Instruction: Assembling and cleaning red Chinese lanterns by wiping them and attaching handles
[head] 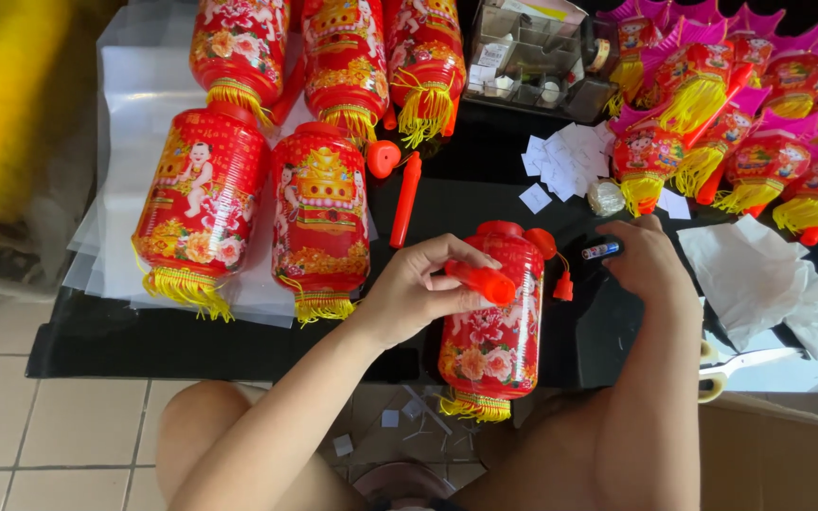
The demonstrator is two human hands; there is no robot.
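Gripping orange plastic handle (481, 281) in left hand (414, 289), fingers curled shut, over red lantern (496, 317) at table edge (97, 345). Right hand (650, 260) pinching small battery (601, 251). Lantern probably light, thin-walled, crushable; best held by rigid end caps, not printed body.

Both arms are bare from the fingers back to the elbows: no sleeves, no gloves. The left hand (416, 287) wears no ring, watch or band that shows, and its nails are short and unpainted. The right hand (649, 262) shows its back only, the wrist behind its fingers plain. Below the arms, bare knees show, with no cloth over them.
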